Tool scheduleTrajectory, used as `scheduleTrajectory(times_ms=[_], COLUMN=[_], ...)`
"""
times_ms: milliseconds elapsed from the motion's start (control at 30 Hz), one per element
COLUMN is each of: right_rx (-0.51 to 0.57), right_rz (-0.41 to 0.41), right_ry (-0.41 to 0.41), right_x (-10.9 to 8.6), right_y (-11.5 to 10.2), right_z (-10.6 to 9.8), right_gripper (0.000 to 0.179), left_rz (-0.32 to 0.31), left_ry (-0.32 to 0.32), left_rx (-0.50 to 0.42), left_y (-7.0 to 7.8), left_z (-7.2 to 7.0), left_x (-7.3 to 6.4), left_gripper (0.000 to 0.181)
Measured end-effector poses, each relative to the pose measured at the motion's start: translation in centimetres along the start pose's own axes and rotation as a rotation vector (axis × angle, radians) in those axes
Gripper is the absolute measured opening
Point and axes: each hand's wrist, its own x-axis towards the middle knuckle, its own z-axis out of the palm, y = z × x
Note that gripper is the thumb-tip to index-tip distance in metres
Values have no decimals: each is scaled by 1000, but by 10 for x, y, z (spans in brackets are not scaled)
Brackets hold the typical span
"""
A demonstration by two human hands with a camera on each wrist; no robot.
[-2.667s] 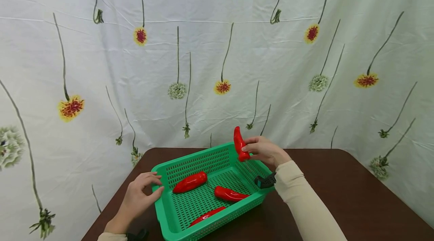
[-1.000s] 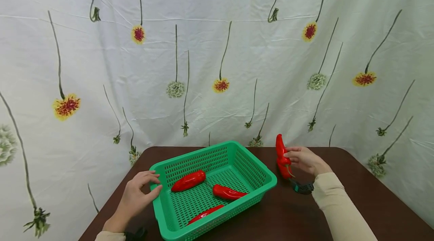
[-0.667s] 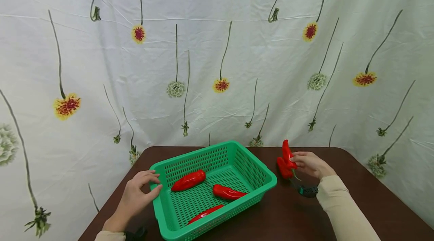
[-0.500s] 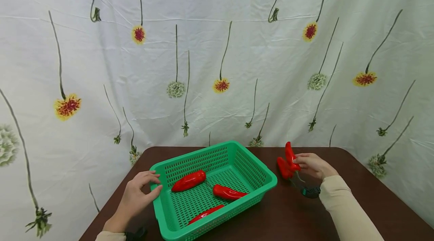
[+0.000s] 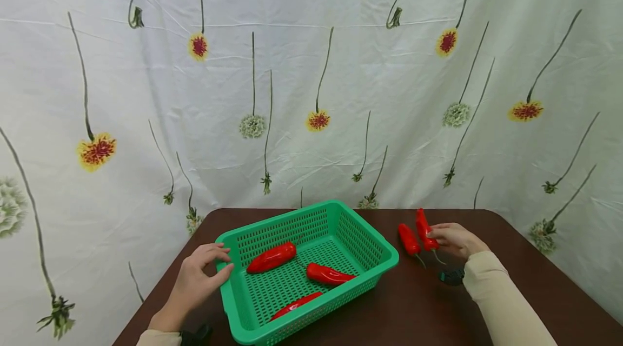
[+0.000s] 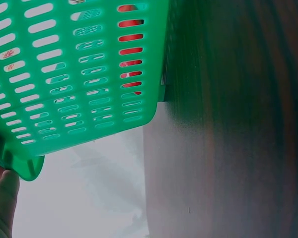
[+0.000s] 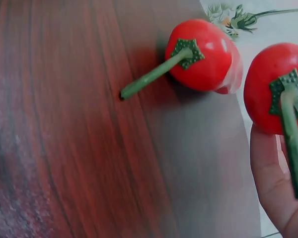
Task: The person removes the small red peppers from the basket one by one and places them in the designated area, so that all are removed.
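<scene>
My right hand (image 5: 455, 239) pinches a red pepper (image 5: 424, 230) near its stem end, over the right part of the table. In the right wrist view this pepper (image 7: 275, 89) shows its green cap and stem towards the camera. Just left of it a second red pepper (image 5: 408, 239) lies on the table, its stem pointing nearer. My left hand (image 5: 197, 281) rests at the left rim of a green perforated basket (image 5: 311, 311), fingers loosely bent and thumb apart. Inside the basket lie a thick red pepper (image 5: 271, 258), another red pepper (image 5: 328, 274) and a third red pepper (image 5: 297, 305), partly hidden by the near wall.
The dark brown wooden table (image 5: 384, 308) carries the basket at its left and middle. Behind it hangs a pale curtain (image 5: 292, 92) printed with flowers. A dark wrist device (image 5: 451, 277) sits under my right wrist.
My right hand has carried the pepper from over the basket's far right corner rightwards and down, to beside the pepper on the table. The left hand has stayed at the rim.
</scene>
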Motion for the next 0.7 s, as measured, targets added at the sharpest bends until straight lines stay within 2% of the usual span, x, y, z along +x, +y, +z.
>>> scheduleTrajectory(times_ms=[267, 467, 700], right_rx=[-69, -59, -58], right_rz=[33, 64, 99], right_ry=[21, 39, 71], right_x=[4, 6, 7], right_y=[9, 12, 13], right_z=[0, 1, 2], right_gripper=[61, 58, 46], left_rz=[3, 8, 16], left_ry=[4, 7, 11], left_rx=[-7, -8, -11], left_y=[1, 1, 2], left_z=[0, 0, 0], left_x=[-1, 0, 1], left_gripper=[26, 25, 25])
